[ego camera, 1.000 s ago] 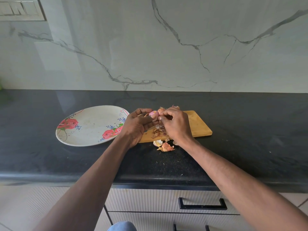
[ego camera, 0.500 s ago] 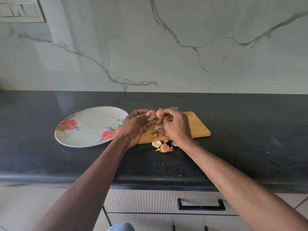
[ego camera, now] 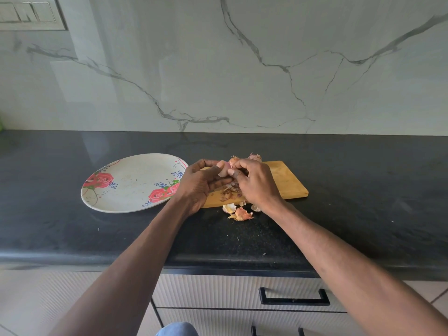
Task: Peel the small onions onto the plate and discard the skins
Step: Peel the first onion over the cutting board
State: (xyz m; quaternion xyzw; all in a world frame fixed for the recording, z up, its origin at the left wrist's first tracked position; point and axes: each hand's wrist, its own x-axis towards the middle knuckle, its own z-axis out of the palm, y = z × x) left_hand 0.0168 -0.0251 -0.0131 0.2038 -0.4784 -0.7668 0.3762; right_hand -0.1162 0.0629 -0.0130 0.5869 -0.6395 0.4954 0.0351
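Observation:
A small pink onion (ego camera: 225, 166) sits between both hands above the wooden cutting board (ego camera: 286, 183). My left hand (ego camera: 202, 181) holds it from the left with curled fingers. My right hand (ego camera: 254, 183) pinches at its skin from the right. Two unpeeled onions (ego camera: 254, 156) lie at the board's far edge, partly hidden behind my fingers. Loose skins (ego camera: 238, 213) lie on the board and on the counter just in front of it. The white plate with red roses (ego camera: 131, 183) stands left of the board with nothing on it.
The black counter (ego camera: 363, 202) runs the full width, with a marble wall behind. Drawers with black handles (ego camera: 293, 297) sit below the counter's front edge. A switch panel (ego camera: 29, 13) is on the wall at the top left.
Both hands stay over the board's left end. The onion has turned a little in my fingers and shows more pale peeled surface.

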